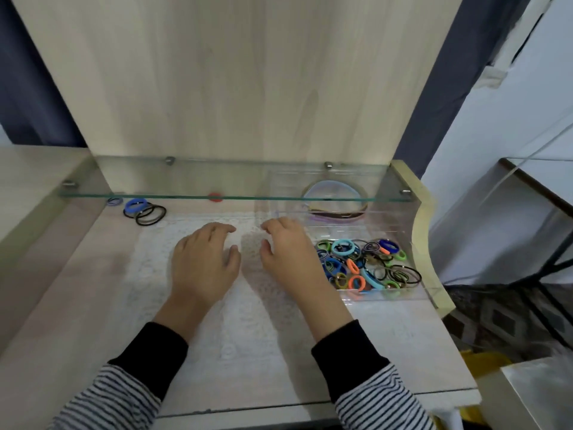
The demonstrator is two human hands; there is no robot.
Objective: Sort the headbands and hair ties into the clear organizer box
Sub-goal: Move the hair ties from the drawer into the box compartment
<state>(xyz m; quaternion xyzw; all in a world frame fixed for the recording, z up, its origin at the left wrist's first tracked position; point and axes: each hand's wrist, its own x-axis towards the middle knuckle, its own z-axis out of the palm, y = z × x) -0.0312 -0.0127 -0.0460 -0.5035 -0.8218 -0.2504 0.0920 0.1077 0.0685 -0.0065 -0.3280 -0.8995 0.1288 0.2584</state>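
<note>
The clear organizer box (434,293) stands on the desk at the right. Its near compartment holds a heap of several coloured and black hair ties (366,266). Its far compartment, under the glass shelf, holds headbands (336,206). Loose on the desk at the far left lie black hair ties (150,214), a blue tie (135,205) and a small striped tie (114,201). A red tie (214,197) lies further back under the shelf. My left hand (203,263) and my right hand (288,257) rest palm-down on the white lace mat, fingers loosely curled, holding nothing.
A glass shelf (186,197) on metal pegs juts out low over the back of the desk, above the headbands and the red tie. A wooden back panel (217,88) rises behind it. The desk's right edge (434,243) curves beside the box.
</note>
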